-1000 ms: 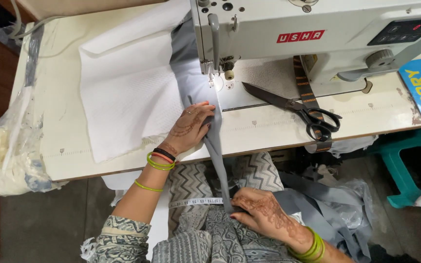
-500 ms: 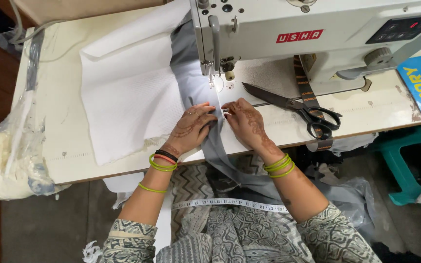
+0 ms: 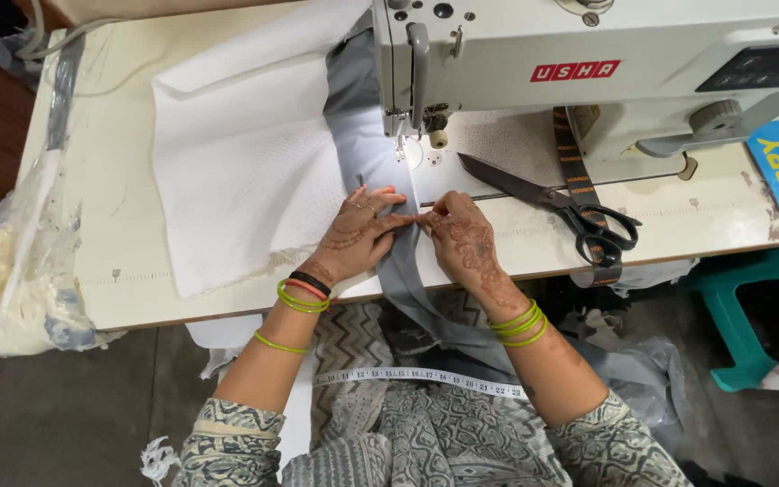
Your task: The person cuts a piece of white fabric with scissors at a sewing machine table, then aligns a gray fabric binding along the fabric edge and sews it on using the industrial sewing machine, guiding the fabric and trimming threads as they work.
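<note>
Before the sewing machine [image 3: 588, 63] — left hand [image 3: 358, 234], right hand [image 3: 462, 243] on grey strip [image 3: 380, 171].

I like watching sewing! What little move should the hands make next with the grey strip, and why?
Probably slide the grey strip forward under the needle. Both the left hand and right hand pinch it flat just short of the needle, so it seems ready to feed.

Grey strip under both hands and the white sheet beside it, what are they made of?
Grey strip: likely smooth woven cloth, matte; it drapes limply off the table edge. White sheet: looks like stiffer textured fabric or interlining, with a fine ribbed surface and a frayed lower edge.
</note>
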